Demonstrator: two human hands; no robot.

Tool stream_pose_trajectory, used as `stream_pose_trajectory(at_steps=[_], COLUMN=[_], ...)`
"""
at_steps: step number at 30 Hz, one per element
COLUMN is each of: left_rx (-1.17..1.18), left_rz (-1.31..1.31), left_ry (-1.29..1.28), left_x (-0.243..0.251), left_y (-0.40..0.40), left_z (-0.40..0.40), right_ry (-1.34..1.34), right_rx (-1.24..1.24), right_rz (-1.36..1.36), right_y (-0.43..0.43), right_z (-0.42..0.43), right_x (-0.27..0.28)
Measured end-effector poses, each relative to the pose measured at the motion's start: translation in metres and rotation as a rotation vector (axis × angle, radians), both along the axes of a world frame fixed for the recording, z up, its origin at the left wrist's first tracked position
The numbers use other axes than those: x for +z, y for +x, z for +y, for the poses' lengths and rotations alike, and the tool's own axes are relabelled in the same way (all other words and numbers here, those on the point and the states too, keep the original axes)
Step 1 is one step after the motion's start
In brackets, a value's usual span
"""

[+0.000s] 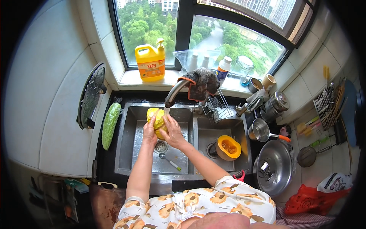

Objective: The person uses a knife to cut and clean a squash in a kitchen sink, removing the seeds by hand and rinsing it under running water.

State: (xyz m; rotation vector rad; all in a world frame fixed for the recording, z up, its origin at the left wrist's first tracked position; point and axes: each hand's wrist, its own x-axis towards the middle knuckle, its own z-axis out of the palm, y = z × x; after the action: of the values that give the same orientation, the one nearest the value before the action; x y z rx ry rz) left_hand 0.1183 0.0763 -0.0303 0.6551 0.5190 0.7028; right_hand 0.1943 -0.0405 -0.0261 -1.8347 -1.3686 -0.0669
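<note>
A peeled yellow-green piece of pumpkin (154,114) is under the faucet (174,93) over the left sink basin (140,163). My left hand (149,130) grips it from the left, and my right hand (172,131) lies against its right side with the fingers spread. Water runs from the spout beside the fingers. A scoop with a white and green handle (173,164) lies on the basin floor near the drain (161,146). In the right basin sits a cut pumpkin half (228,147), its orange inside and seeds facing up.
A bitter melon (111,126) lies on the counter left of the sink. A dark cloth (201,83) hangs over the faucet's bend. To the right are a saucepan (259,130), a large metal bowl (274,167) and red handles (240,176). A yellow detergent jug (151,63) stands on the windowsill.
</note>
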Motion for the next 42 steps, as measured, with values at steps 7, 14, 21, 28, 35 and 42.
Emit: stream_pose_trajectory(at_steps=[7,14,21,28,35,42], left_rx=[0.026,-0.196,-0.169,-0.054,-0.386,-0.418], left_rz=[0.045,-0.112,0.255,0.165,0.158,0.43], left_ry=[0.097,-0.079,-0.008,-0.145,-0.205,0.059], left_x=[0.0,0.002,-0.006,-0.038,-0.004,0.032], left_y=[0.007,-0.01,0.008,0.026,0.009,0.022], left_z=[-0.015,0.001,0.01,-0.003,-0.003,0.014], right_ry=[-0.063,-0.001,0.131,0.174,0.26,0.295], right_rx=[-0.105,0.501,-0.076,-0.188,-0.146,-0.086], right_rz=[0.432,1.835,1.323,1.037,1.717,1.893], right_y=[0.046,0.068,0.077,0.062,0.049,0.06], right_z=[0.052,0.035,0.032,0.009,-0.012,0.025], right_x=[-0.012,-0.016,-0.052,-0.042,-0.04,-0.055])
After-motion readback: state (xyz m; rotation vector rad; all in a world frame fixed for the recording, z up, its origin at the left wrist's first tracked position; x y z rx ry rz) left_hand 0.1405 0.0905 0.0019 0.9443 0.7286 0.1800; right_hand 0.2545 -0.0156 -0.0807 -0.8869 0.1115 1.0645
